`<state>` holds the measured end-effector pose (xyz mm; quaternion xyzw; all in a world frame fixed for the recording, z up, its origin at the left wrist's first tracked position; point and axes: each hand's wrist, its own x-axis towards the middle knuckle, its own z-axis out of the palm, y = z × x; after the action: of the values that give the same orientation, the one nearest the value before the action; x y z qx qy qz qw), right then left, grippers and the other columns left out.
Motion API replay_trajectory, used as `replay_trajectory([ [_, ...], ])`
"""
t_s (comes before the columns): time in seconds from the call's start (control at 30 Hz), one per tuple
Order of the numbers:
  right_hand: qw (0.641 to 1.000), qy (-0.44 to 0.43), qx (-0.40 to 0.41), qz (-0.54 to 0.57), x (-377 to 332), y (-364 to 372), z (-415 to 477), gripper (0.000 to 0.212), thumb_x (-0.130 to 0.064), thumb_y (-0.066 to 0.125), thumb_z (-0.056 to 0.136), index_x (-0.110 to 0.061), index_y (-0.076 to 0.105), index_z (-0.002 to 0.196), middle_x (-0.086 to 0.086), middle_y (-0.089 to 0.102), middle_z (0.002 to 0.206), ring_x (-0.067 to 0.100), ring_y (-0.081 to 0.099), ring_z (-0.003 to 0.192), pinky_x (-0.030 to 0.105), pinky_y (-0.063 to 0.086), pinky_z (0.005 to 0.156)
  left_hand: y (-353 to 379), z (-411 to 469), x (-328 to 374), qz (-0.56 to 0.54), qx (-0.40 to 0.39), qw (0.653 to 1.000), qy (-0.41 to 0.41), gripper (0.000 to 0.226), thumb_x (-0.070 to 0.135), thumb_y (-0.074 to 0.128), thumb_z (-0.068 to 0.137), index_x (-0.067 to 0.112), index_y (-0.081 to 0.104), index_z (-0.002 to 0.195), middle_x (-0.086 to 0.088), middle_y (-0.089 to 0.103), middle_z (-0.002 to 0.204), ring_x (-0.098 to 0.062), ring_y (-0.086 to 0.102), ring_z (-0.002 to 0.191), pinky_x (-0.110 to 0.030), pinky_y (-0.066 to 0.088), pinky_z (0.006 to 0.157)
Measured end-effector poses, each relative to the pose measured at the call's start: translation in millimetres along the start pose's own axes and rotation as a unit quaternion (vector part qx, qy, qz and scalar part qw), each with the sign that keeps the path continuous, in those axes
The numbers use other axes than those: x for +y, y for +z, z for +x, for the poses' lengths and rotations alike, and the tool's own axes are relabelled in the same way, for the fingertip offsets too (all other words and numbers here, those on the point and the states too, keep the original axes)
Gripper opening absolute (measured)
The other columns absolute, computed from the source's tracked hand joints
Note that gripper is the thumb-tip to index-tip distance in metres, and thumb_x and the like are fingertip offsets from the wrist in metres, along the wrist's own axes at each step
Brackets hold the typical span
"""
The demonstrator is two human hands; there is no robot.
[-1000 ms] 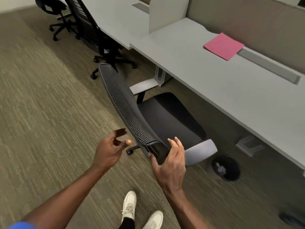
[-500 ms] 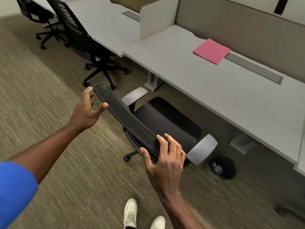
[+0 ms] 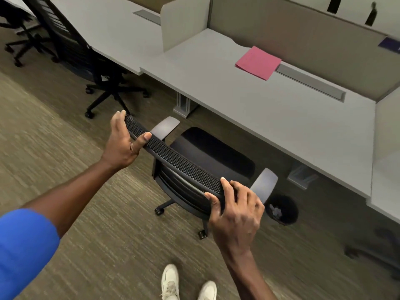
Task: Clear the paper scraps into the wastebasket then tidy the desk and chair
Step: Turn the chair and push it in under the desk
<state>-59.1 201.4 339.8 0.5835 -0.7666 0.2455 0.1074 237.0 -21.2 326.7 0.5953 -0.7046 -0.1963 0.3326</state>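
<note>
A black mesh-backed office chair (image 3: pixel 212 156) with grey armrests stands on the carpet in front of the grey desk (image 3: pixel 259 109), its seat facing the desk. My left hand (image 3: pixel 121 144) grips the left end of the backrest's top edge. My right hand (image 3: pixel 236 211) grips the right end of the same edge. A round black wastebasket (image 3: pixel 283 210) with crumpled paper inside sits on the floor to the right of the chair, partly under the desk. A pink folder (image 3: pixel 258 62) lies on the desk near the partition.
A second black chair (image 3: pixel 86 61) stands at the neighbouring desk to the upper left, with a third behind it. Desk legs (image 3: pixel 185 105) stand beyond the chair. My white shoes (image 3: pixel 186 282) are on the carpet below. A dark blurred object (image 3: pixel 372 250) lies at the right.
My left hand has swung from beside the chair onto the left end of the backrest and closed on it. My right hand has tightened on the right end. The view has moved closer.
</note>
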Motion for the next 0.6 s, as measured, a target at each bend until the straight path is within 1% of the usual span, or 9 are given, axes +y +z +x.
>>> replay_trajectory([
  [0.17,1.0,0.023,-0.004,-0.012,3.3,4.2,8.0,0.054,-0.06,0.046,0.105,-0.026,0.064,0.143,0.009,0.065,0.137,0.033,0.057,0.132,0.055,0.047,0.104,11.6,8.9,13.1,-0.006,-0.006,1.0,0.003,0.124,0.094,0.039,0.083,0.004,0.012,0.164,-0.025,0.014,0.168,-0.039,0.025,0.157,-0.035,0.031,0.118],
  [0.2,0.999,0.032,-0.006,-0.007,5.6,4.8,11.5,0.053,-0.058,0.048,0.105,-0.026,0.063,0.144,0.01,0.064,0.14,0.034,0.055,0.135,0.056,0.048,0.104,15.8,11.0,17.0,-0.007,-0.006,1.0,0.003,0.123,0.094,0.04,0.083,0.006,0.012,0.164,-0.024,0.014,0.168,-0.039,0.026,0.157,-0.037,0.034,0.119],
  [0.27,0.999,0.042,-0.013,0.012,12.2,5.7,21.2,0.053,-0.056,0.05,0.105,-0.025,0.063,0.146,0.01,0.062,0.143,0.035,0.051,0.139,0.057,0.052,0.104,25.3,16.6,24.8,-0.008,-0.003,1.0,-0.003,0.118,0.092,0.042,0.084,0.008,0.016,0.163,-0.022,0.012,0.169,-0.04,0.027,0.157,-0.049,0.038,0.123],
  [0.3,0.999,0.042,-0.015,0.023,16.6,6.5,26.7,0.052,-0.054,0.049,0.106,-0.025,0.063,0.147,0.01,0.061,0.143,0.035,0.049,0.14,0.057,0.053,0.103,29.6,19.8,28.7,-0.004,-0.003,1.0,-0.008,0.115,0.091,0.042,0.085,0.01,0.018,0.163,-0.02,0.01,0.171,-0.041,0.027,0.157,-0.055,0.04,0.123],
  [0.37,0.998,0.038,-0.021,0.039,27.6,8.3,38.0,0.049,-0.051,0.05,0.107,-0.025,0.062,0.148,0.01,0.06,0.143,0.034,0.047,0.14,0.055,0.059,0.097,36.7,26.9,34.3,0.036,0.005,0.999,-0.001,0.101,0.087,0.04,0.09,0.015,0.03,0.161,-0.017,0.006,0.173,-0.041,0.027,0.157,-0.061,0.042,0.12],
  [0.43,0.999,0.026,-0.026,0.038,40.3,10.6,50.0,0.049,-0.048,0.055,0.105,-0.024,0.062,0.148,0.011,0.06,0.141,0.034,0.048,0.137,0.051,0.063,0.089,43.1,35.5,37.5,0.108,0.023,0.993,0.044,0.081,0.077,0.039,0.096,0.022,0.047,0.155,-0.016,0.008,0.175,-0.041,0.028,0.156,-0.064,0.042,0.117],
  [0.5,0.999,0.015,-0.022,0.034,53.0,14.4,62.6,0.048,-0.044,0.059,0.104,-0.022,0.063,0.147,0.012,0.061,0.138,0.035,0.051,0.132,0.045,0.063,0.086,50.1,45.5,43.0,0.159,0.019,0.983,0.09,0.063,0.066,0.039,0.101,0.027,0.06,0.145,-0.011,0.016,0.176,-0.037,0.022,0.16,-0.065,0.037,0.117],
  [0.57,0.999,0.016,-0.015,0.034,63.4,18.5,76.1,0.047,-0.041,0.061,0.104,-0.021,0.063,0.147,0.013,0.061,0.135,0.035,0.051,0.13,0.041,0.058,0.089,58.5,57.5,51.2,0.187,-0.001,0.975,0.121,0.059,0.061,0.034,0.104,0.025,0.065,0.139,-0.006,0.038,0.169,-0.03,0.021,0.163,-0.062,0.026,0.125],
  [0.6,0.999,0.017,-0.015,0.035,68.1,21.1,83.3,0.047,-0.04,0.062,0.104,-0.021,0.063,0.147,0.013,0.061,0.135,0.035,0.05,0.129,0.041,0.057,0.091,63.0,63.8,55.8,0.196,-0.009,0.972,0.13,0.059,0.059,0.032,0.104,0.023,0.065,0.136,-0.004,0.05,0.16,-0.027,0.025,0.162,-0.059,0.021,0.127],
])
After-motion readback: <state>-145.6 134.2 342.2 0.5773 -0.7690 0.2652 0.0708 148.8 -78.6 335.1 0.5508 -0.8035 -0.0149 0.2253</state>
